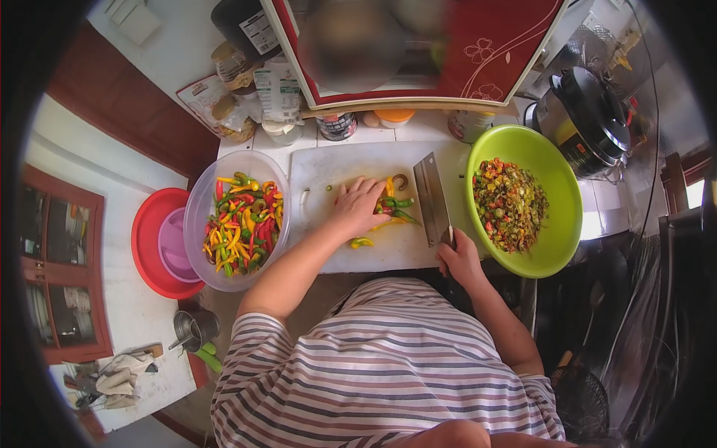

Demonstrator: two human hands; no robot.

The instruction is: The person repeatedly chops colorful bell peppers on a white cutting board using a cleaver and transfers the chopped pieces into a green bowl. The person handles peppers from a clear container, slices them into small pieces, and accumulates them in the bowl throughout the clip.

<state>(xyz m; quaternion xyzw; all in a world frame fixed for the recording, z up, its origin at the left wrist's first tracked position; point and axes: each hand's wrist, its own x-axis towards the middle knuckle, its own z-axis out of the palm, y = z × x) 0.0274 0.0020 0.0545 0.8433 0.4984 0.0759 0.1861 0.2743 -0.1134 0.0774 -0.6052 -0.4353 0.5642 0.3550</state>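
Observation:
My right hand (pixel 461 260) grips the handle of a Chinese cleaver (pixel 431 199), whose broad blade is over the right part of a white cutting board (pixel 336 255). My left hand (pixel 358 204) lies over a small bunch of chili peppers (pixel 396 203), its fingers covering part of them. Green, red and yellow peppers stick out to its right, just left of the blade. One yellow-green pepper (pixel 361 242) lies apart, nearer to me. Left of the board, a clear plastic basin (pixel 196 224) holds whole chilies. Chopped peppers fill part of a lime-green basin (pixel 564 224) on the right.
A red basin (pixel 147 246) and a purple one (pixel 171 246) stand at the far left. Behind the board are a tin can (pixel 338 126), an orange-lidded tub (pixel 394 116) and several jars. A black electric cooker (pixel 588 123) stands back right. Below left is a metal pot (pixel 196 330).

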